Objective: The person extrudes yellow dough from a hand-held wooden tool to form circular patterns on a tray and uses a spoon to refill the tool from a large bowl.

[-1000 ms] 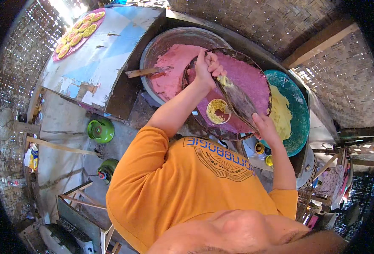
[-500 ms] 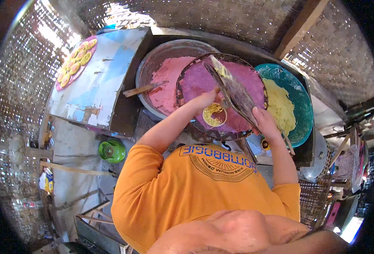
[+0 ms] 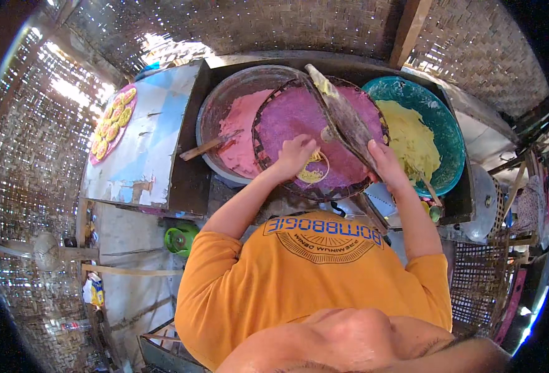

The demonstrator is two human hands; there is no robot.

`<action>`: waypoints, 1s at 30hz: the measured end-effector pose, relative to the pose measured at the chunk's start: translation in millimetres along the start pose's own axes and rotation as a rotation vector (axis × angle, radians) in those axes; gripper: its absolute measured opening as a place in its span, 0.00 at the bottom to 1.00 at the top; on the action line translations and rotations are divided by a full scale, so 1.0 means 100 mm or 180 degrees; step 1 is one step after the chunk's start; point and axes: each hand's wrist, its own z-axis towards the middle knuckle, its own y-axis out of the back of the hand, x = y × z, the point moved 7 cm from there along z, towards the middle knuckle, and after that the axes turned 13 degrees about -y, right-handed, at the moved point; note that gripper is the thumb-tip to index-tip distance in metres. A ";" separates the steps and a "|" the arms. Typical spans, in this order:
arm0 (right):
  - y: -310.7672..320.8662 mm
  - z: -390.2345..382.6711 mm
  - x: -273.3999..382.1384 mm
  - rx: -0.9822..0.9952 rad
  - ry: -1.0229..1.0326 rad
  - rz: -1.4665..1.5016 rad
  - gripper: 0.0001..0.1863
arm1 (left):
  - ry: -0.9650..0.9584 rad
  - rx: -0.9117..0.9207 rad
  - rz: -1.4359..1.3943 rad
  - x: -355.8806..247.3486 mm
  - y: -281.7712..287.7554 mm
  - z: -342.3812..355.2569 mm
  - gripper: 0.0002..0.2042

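My right hand (image 3: 386, 163) grips the lower end of a long, worn wooden board (image 3: 344, 117), tilted over the round tray of purple dough. Pale yellow dough (image 3: 322, 84) clings to its upper end. My left hand (image 3: 296, 154) is above the purple dough (image 3: 287, 121), palm down with fingers curled. Thin yellow dough strands (image 3: 316, 156) show at its fingertips, which look closed on them. Just below, a thin ring (image 3: 326, 169) lies on the tray with more yellow strands inside. The tray's dark woven rim (image 3: 257, 138) is partly covered by my forearm.
Left of the tray, a grey basin (image 3: 207, 112) holds pink dough and a wooden-handled tool (image 3: 200, 149). To the right, a teal basin (image 3: 451, 133) contains yellow dough and a wooden stick (image 3: 432, 191). Round yellow pieces lie on a pink sheet (image 3: 125, 99) at the left table's far end.
My left hand has come away from beneath the board to the ring, its fingers curling over the strands. My right hand keeps its hold on the board. The whole view has shifted slightly.
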 end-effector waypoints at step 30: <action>-0.65 -1.37 1.68 -0.1707 0.4711 -0.2482 0.21 | -0.2219 -0.0388 0.1662 -1.69 0.48 -0.06 0.11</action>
